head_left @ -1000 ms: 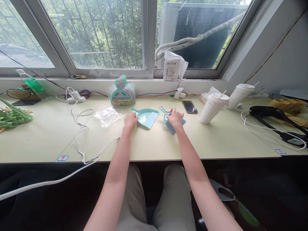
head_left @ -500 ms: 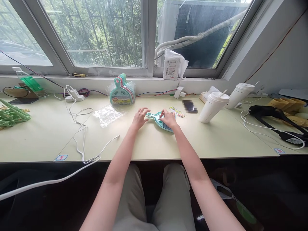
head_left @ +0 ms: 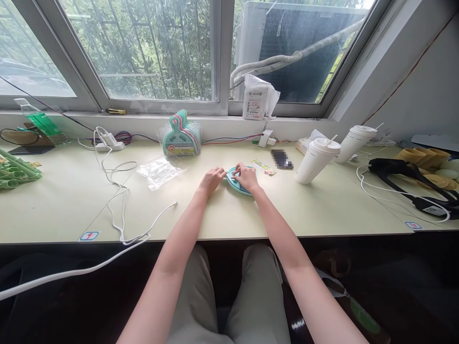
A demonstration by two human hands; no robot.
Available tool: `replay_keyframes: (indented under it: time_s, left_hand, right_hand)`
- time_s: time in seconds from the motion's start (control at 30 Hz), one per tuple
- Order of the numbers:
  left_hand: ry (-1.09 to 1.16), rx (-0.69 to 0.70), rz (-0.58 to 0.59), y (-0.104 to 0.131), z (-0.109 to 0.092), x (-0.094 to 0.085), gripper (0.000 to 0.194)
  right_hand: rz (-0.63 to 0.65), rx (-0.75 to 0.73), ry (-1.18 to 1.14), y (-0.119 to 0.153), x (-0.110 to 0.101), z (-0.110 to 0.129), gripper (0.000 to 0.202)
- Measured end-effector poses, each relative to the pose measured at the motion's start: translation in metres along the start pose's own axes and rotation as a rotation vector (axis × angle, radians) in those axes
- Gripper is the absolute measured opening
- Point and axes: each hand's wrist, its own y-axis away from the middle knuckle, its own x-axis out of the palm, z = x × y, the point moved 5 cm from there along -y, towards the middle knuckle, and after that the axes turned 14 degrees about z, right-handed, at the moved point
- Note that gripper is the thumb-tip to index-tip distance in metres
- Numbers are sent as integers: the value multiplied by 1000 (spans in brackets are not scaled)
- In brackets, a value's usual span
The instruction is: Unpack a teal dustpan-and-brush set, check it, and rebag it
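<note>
White cable (head_left: 86, 272) crosses the near edge of the pale desk (head_left: 229, 220). Beyond it, a turquoise plastic dustpan-and-brush set (head_left: 234, 185) lies nested on the desk, long axis roughly left to right: handle end leftward, rounded broad end rightward. The left hand (head_left: 212, 180) has its fingers together over the handle, mostly hiding it; the right hand (head_left: 246, 177) covers the broad end, thumb and forefinger bent, with a gap between. Whether either clamps the set cannot be told. Crinkled clear film (head_left: 161, 172) lies left; a printed card (head_left: 264, 167) and a pixelated phone (head_left: 282, 159) lie right. Farther back stand film-wrapped dustpans (head_left: 181, 138).
</note>
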Motion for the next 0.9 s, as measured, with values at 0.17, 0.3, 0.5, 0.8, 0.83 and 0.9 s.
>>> replay_keyframes:
  time_s: [0.17, 0.3, 0.5, 0.8, 0.83, 0.9]
  left_hand:
    - [-2, -47, 66, -2, -3, 2, 28]
    - [-161, -43, 119, -5, -8, 4, 30]
    - [-212, -39, 172, -8, -10, 8, 30]
    - [-98, -67, 161, -6, -6, 9, 28]
    - [-76, -56, 149, -5, -6, 8, 29]
    - [-22, -51, 111, -2, -5, 6, 29]
  right_hand:
    - [20, 10, 21, 0, -1, -1, 20]
    - [22, 23, 65, -1, -3, -1, 19]
    - [56, 29, 92, -3, -1, -1, 17]
    - [72, 19, 78, -6, 1, -5, 19]
    - [74, 18, 75, -5, 1, -4, 19]
    - [77, 17, 71, -3, 2, -2, 20]
